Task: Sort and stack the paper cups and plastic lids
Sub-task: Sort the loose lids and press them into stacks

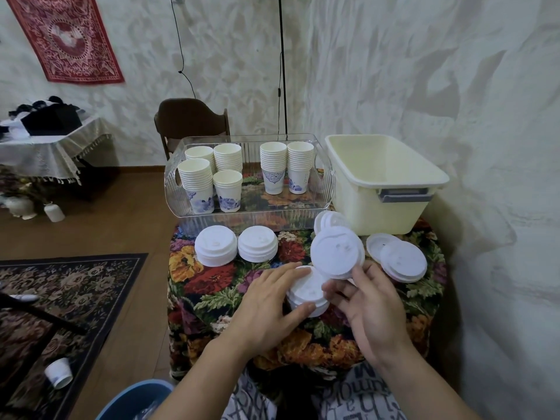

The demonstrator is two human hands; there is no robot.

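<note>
My left hand point(269, 304) grips a short stack of white plastic lids point(307, 291) on the floral table, thumb at its near edge and fingers over its far left side. My right hand point(368, 301) pinches a single white lid point(337, 256), tilted up just above and to the right of that stack. Two finished lid stacks point(215, 245) point(257, 244) stand to the left. Loose lids point(400, 260) lie to the right, and more lids point(325, 219) peek out behind the held one. Several stacks of paper cups point(195, 183) point(286, 165) fill the clear tray point(251, 225).
A cream plastic tub point(378, 189) stands at the back right of the table, against the wall. A brown chair point(191, 119) is behind the tray. On the floor at left lie a stray paper cup point(59, 372) on the rug and a blue basin point(133, 400).
</note>
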